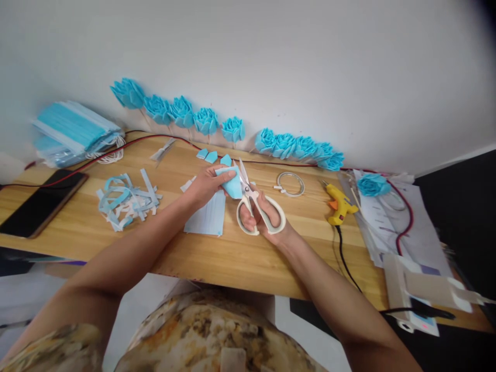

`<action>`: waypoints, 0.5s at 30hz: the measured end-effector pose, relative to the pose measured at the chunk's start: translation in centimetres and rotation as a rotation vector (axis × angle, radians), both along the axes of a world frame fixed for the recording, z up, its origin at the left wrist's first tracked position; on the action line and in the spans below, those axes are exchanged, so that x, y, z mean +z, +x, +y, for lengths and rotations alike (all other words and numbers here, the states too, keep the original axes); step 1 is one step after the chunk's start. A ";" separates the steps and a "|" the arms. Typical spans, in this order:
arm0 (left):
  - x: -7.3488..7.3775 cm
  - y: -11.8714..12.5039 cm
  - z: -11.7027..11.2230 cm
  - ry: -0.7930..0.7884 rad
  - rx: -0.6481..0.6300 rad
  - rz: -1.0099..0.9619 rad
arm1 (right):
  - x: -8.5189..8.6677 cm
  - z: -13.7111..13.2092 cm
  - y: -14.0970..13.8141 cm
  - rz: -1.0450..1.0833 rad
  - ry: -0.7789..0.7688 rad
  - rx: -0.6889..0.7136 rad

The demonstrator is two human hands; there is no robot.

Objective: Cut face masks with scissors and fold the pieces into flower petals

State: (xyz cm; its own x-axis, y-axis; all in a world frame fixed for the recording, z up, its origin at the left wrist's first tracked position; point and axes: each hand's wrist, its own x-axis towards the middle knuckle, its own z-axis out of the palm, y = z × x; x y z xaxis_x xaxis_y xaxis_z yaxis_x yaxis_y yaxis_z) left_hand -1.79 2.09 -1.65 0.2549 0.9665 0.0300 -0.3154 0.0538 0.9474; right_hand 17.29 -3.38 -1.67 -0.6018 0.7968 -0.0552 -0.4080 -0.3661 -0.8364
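My left hand (209, 185) pinches a light blue piece of mask fabric (232, 185) over the middle of the table. In my right hand (263, 213) are white-handled scissors (279, 217), fingers through the loops. Their blades are spread, pointing away from me, right at the fabric's right edge. Below the left hand lies a flat pale blue sheet (205, 217) of the same kind of material. Just beyond the hands, several small cut blue pieces (211, 157) lie in a row.
Blue fabric flowers (206, 121) line the wall. At left are stacked masks (77, 126), a phone (42, 204) and a heap of cut strips (127, 199). Rightward lie a wire coil (290, 184), a yellow glue gun (341, 203), papers (422, 217) and a power strip (399, 289).
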 end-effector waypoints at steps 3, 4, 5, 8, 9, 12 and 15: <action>0.1 0.1 -0.2 -0.005 -0.018 0.036 | 0.0 0.1 0.0 -0.006 0.007 -0.004; 0.1 0.2 -0.3 -0.008 -0.021 0.038 | 0.0 0.1 0.0 -0.009 0.007 -0.007; 0.1 0.2 -0.4 -0.011 -0.021 0.035 | 0.0 0.1 0.0 -0.012 0.006 -0.011; 0.1 0.3 -0.4 -0.019 -0.011 0.037 | 0.0 0.1 -0.1 -0.015 0.001 -0.019; 0.1 0.3 -0.4 -0.019 -0.009 0.039 | 0.0 0.0 -0.1 -0.014 -0.002 -0.023; 0.0 0.3 -0.4 -0.011 -0.011 0.044 | 0.2 0.0 -0.1 -0.009 -0.004 -0.038; -0.1 0.2 -0.3 -0.006 -0.003 0.051 | 0.4 -0.1 -0.1 -0.015 0.009 -0.056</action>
